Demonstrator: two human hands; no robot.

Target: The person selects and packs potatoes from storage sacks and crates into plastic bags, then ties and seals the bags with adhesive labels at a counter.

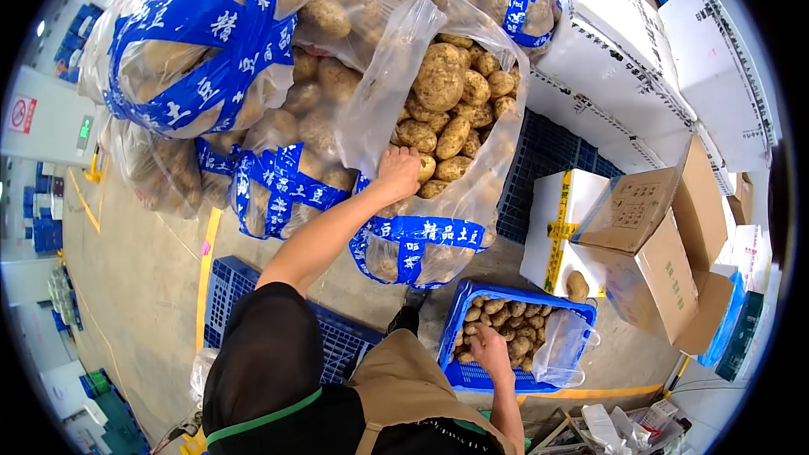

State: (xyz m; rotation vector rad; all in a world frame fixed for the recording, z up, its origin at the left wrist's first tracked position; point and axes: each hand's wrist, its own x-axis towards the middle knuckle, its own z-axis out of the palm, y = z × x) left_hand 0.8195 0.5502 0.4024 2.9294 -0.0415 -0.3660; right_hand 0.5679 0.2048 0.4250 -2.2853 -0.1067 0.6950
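My left hand (399, 173) is at the lower left edge of an opened clear plastic bag (375, 93) full of potatoes (453, 136); its fingers are curled against the potatoes and the plastic, and what they grip is hidden. Lower down, my right hand (490, 349) reaches over a blue crate (455, 368) of smaller-looking potatoes (516, 324), fingers bent down onto them. Whether it holds one cannot be made out. A clear plastic bag (563, 345) lies at the crate's right side.
Potato sacks with blue tape (198, 42) are piled at the upper left. White foam boxes (611, 50) stand at the right, near an open cardboard box (657, 240). A single potato (577, 286) rests by a white box (543, 227). Blue pallets (232, 291) lie on the floor.
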